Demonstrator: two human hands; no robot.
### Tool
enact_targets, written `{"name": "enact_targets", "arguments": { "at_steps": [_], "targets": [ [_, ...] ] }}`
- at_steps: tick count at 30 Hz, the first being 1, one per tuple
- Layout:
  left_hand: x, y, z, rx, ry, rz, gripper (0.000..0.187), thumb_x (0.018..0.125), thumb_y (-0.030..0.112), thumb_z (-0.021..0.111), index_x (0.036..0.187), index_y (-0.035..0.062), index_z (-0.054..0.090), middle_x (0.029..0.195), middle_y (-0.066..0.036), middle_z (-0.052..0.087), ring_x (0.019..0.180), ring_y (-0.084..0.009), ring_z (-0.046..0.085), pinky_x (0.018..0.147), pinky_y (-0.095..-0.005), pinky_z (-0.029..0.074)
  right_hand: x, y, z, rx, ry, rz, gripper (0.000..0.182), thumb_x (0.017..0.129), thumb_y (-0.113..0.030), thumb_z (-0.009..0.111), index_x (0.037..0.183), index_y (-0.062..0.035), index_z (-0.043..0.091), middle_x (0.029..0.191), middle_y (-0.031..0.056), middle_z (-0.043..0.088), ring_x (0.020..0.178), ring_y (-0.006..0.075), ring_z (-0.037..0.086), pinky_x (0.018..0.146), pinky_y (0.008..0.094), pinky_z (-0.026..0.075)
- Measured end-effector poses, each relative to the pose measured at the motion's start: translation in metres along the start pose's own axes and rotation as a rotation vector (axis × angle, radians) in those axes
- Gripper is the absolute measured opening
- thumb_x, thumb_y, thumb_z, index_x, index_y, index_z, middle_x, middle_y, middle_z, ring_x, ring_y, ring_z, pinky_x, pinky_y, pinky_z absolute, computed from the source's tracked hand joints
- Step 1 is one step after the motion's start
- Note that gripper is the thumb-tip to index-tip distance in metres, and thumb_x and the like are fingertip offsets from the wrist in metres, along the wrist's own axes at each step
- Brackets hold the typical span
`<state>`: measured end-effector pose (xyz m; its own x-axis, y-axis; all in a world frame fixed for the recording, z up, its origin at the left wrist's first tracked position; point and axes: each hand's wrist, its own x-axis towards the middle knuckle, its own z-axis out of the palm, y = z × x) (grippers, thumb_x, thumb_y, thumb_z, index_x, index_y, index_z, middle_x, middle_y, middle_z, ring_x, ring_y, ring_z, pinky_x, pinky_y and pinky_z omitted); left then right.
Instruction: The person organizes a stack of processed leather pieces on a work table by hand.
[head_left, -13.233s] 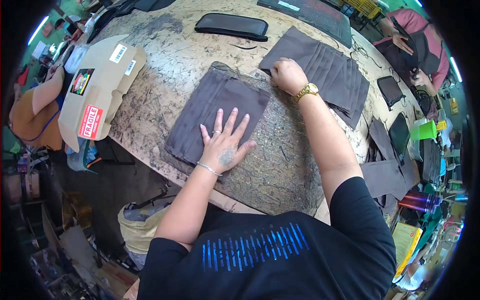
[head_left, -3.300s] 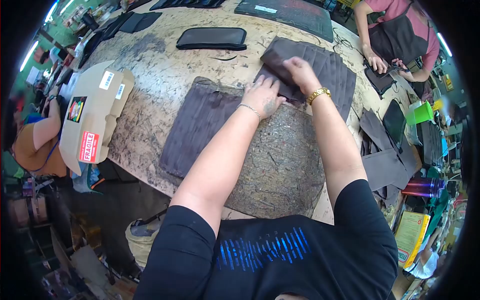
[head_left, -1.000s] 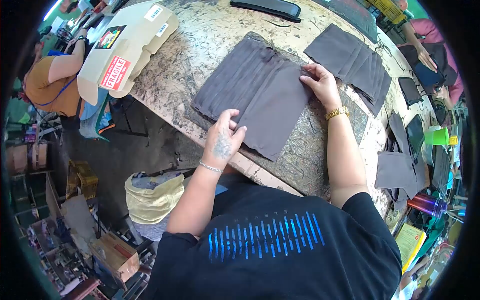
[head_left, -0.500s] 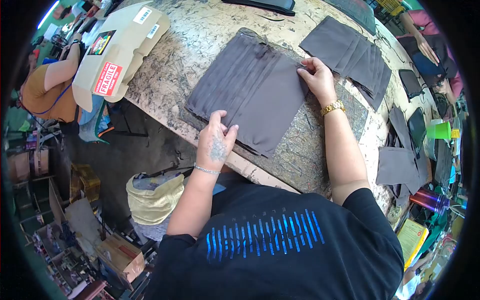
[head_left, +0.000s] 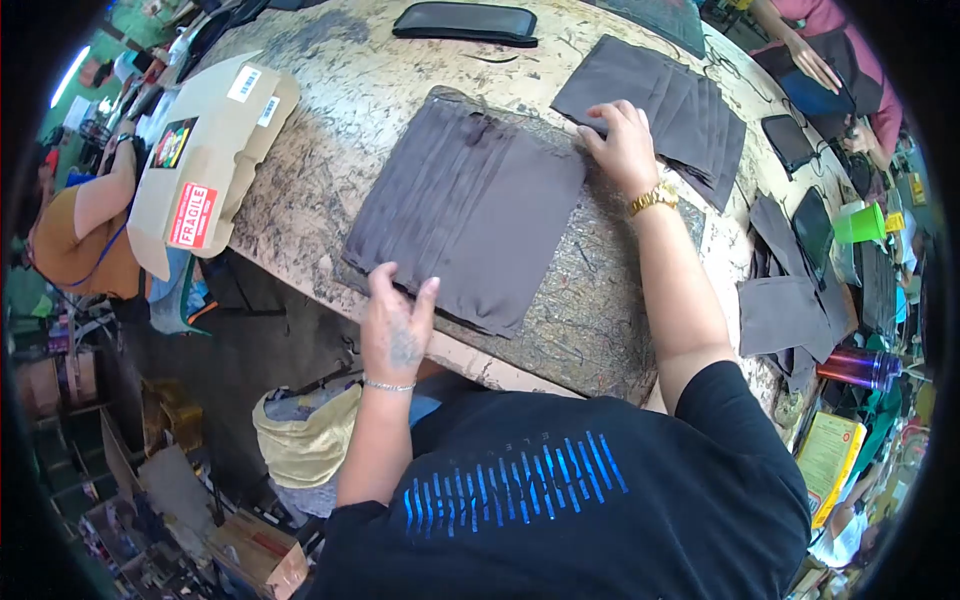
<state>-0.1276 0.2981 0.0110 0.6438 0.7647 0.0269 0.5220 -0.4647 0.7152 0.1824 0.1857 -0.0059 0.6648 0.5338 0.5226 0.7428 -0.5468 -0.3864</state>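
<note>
A fanned stack of dark fabric panels [head_left: 470,210] lies on a worn dark board [head_left: 590,290] at the middle of the table. My left hand [head_left: 398,325] is at the stack's near left edge, thumb and index finger apart, its fingertips touching the edge. To the right of the stack, my right hand [head_left: 622,150] reaches over the near left edge of a second fanned stack of dark panels [head_left: 665,100]. Its thumb and fingers are bent and apart; whether they pinch a panel cannot be made out.
A cardboard piece [head_left: 215,150] with a red label overhangs the table's left edge. Loose dark pieces [head_left: 790,315], a green cup [head_left: 858,224] and a purple tumbler [head_left: 858,368] are at right. A black case [head_left: 465,22] lies at the back. Co-workers sit left and right.
My right hand has left the main stack's upper right corner and moved to the second stack. My left hand stays by the main stack's near edge. The view has shifted slightly.
</note>
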Motion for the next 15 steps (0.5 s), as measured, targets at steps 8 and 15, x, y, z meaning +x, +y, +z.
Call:
{"name": "enact_targets", "arguments": {
  "at_steps": [8,15],
  "targets": [
    [0.027,0.040,-0.001,0.037,0.093,0.491,0.037,0.079,0.028,0.063,0.100,0.0000,0.053,0.071,-0.010,0.051,0.064,-0.0249,0.053,0.059,-0.0353,0.044,0.032,0.035,0.001,-0.286,-0.454,-0.151,0.019,0.077,-0.010,0.046,0.087,0.0002,0.058,0.081,0.0191,0.061,0.078,0.0343,0.059,0.074,0.0419,0.047],
    [0.091,0.103,0.069,0.120,-0.186,0.973,0.031,0.077,0.026,0.062,0.097,0.0023,0.056,0.097,-0.011,0.056,0.091,-0.0272,0.055,0.078,-0.0364,0.045,0.034,0.048,-0.004,0.076,-0.194,0.089,0.015,0.084,-0.012,0.045,0.086,0.0009,0.051,0.076,0.0229,0.060,0.075,0.0378,0.058,0.068,0.0448,0.045]
  ]
}}
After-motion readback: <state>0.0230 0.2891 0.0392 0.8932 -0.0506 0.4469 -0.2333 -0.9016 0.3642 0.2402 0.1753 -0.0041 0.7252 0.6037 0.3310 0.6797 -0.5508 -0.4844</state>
